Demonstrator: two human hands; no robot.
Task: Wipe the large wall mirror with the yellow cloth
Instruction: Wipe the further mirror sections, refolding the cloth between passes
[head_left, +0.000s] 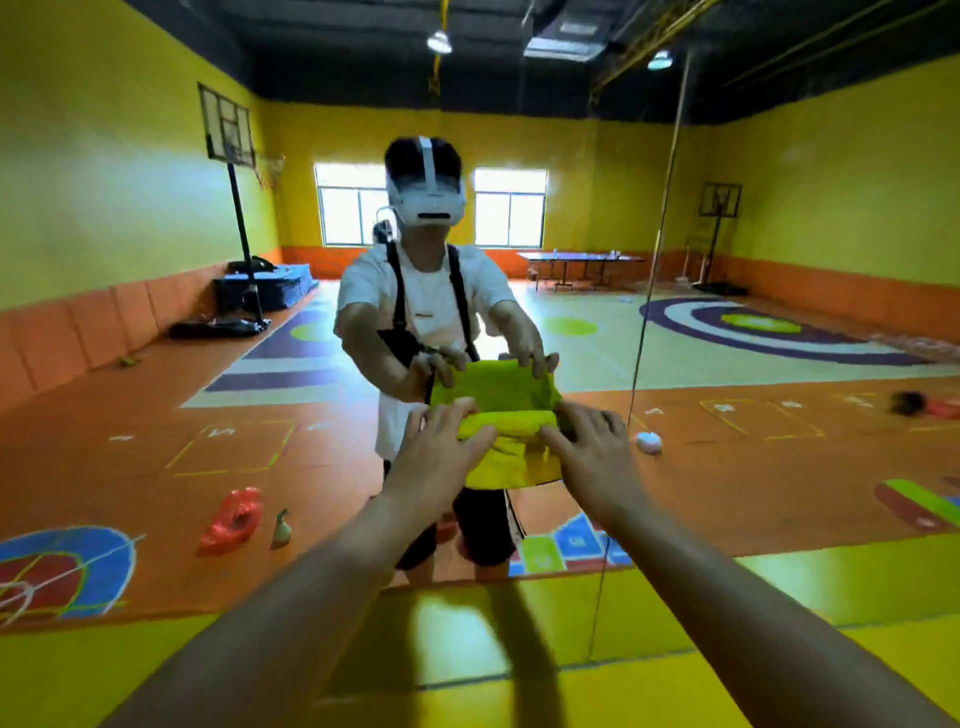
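Left hand (441, 452) at 9 o'clock and right hand (587, 447) at 3 o'clock press cloth (511, 441) on mirror (156, 270), fingers flat; wiping seems barely begun, most glass remains

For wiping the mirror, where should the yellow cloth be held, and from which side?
Probably the folded yellow cloth is best held at its two side ends, left hand coming from the left, right hand from the right. It lies as a wide band at the mirror, its lower flap hanging loose.
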